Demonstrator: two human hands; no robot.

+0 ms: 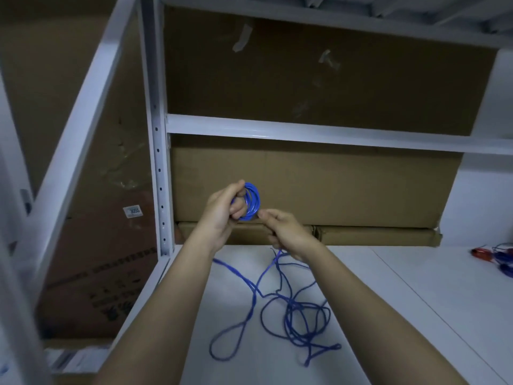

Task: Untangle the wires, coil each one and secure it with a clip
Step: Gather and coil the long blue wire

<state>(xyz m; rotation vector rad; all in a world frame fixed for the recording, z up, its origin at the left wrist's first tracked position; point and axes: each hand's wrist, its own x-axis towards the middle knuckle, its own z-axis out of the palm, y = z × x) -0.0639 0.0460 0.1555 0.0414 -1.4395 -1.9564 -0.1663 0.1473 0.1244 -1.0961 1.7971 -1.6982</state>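
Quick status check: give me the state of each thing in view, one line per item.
blue coil: partly wound, held up above the shelf.
left hand: grips the coil.
right hand: pinches the wire running down from the coil.
loose blue wire: uncoiled, tangled loops lying on the white shelf.
wires at far right: on the shelf, state unclear.

Shelf bay: bare white shelf surface [416, 287] open at centre right; loose blue wire [294, 312] sprawled lower centre, cardboard boxes [333, 190] closing the back, upright post [161, 176] at left, crossbeam [305, 129] overhead, small wire bundle [499, 258] at far right edge.
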